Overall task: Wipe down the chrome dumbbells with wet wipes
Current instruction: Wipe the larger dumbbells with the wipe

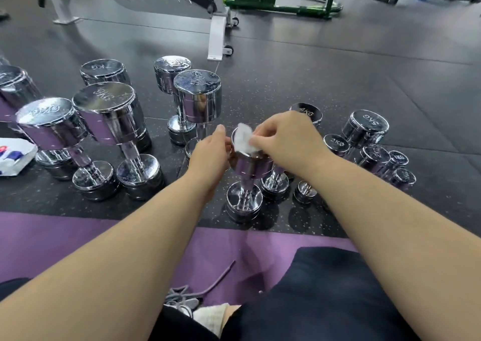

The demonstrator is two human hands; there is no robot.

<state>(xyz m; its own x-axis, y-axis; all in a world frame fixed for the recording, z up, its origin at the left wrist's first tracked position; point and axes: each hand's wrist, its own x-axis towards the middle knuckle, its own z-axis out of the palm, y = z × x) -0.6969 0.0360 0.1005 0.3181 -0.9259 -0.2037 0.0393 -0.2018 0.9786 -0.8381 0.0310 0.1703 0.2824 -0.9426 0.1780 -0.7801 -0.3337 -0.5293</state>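
I see a chrome dumbbell (247,174) standing on end on the speckled floor (325,85), among other dumbbells. My left grip (210,156) wraps its upper head; my right grip (283,140) pinches a white wet wipe (243,139) against the top face.

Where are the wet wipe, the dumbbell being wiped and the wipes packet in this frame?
wet wipe (243,139): head view, on the white wad atop the dumbbell's upper end.
dumbbell being wiped (250,167): head view, on the side of its upper chrome head.
wipes packet (14,156): head view, on its white face, at the left edge.
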